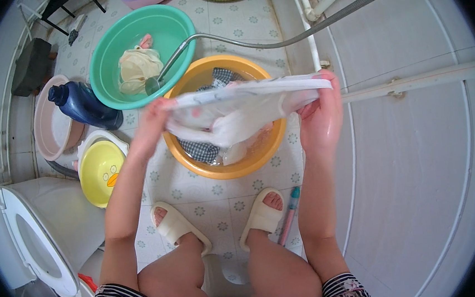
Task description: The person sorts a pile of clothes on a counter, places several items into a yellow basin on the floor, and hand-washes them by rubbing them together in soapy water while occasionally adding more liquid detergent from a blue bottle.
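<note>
A wet white garment [239,112] with a broad band along its top edge is stretched taut between my two hands. My left hand [154,123] grips one end of that band, and my right hand [322,108] grips the other; motion blurs the left one. Below the garment stands an orange plastic basin [231,173] of water. Checked dark-and-white cloth [199,150] lies in it, partly hidden by the white garment. Just behind, a green plastic basin [103,62] holds cream cloth [141,66], a small pink piece and a metal shower head [154,84].
A shower hose [254,44] runs from the green basin to the right wall. At left are a blue detergent bottle [85,104], a pink basin [46,138], a yellow basin [96,168] and a toilet [55,221]. A pink-and-teal tube [289,215] lies beside my right slipper [261,213].
</note>
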Available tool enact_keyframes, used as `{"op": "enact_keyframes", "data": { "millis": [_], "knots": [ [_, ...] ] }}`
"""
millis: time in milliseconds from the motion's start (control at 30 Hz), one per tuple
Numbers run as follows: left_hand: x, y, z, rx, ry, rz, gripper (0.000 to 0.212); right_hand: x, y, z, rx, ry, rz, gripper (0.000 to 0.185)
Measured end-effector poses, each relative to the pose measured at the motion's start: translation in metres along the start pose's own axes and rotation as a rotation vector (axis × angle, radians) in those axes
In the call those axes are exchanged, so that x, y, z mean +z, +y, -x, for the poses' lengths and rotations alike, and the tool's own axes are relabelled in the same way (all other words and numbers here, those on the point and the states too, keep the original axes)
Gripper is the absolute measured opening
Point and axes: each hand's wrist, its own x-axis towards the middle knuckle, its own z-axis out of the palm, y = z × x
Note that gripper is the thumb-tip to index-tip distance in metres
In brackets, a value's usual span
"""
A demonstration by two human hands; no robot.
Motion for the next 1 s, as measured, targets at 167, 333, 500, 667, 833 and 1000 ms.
{"op": "enact_keyframes", "data": {
  "millis": [167, 333, 500, 667, 833, 1000],
  "knots": [
    [-0.031, 0.064, 0.036, 0.897, 0.449, -0.409, 0.016, -0.018, 0.014, 0.006, -0.044, -0.060, 0.068, 0.010],
    [-0.044, 0.027, 0.061, 0.854, 0.220, -0.943, 0.035, -0.061, 0.079, 0.019, 0.118, -0.269, 0.456, 0.018],
    [-0.053, -0.082, 0.072, 0.627, 0.037, -1.067, 0.039, -0.090, 0.165, 0.051, 0.021, -0.426, 1.061, 0.024],
    [-0.052, -0.107, 0.083, 0.693, 0.009, -1.100, 0.025, -0.063, 0.152, 0.059, 0.008, -0.561, 1.352, 0.024],
    [-0.054, -0.104, 0.087, 0.762, -0.012, -1.154, 0.023, -0.050, 0.171, 0.064, -0.388, -0.675, 1.329, 0.024],
    [-0.067, -0.111, 0.098, 0.740, -0.049, -1.145, 0.026, -0.052, 0.177, 0.064, -0.505, -0.660, 1.249, 0.018]
  ]
}}
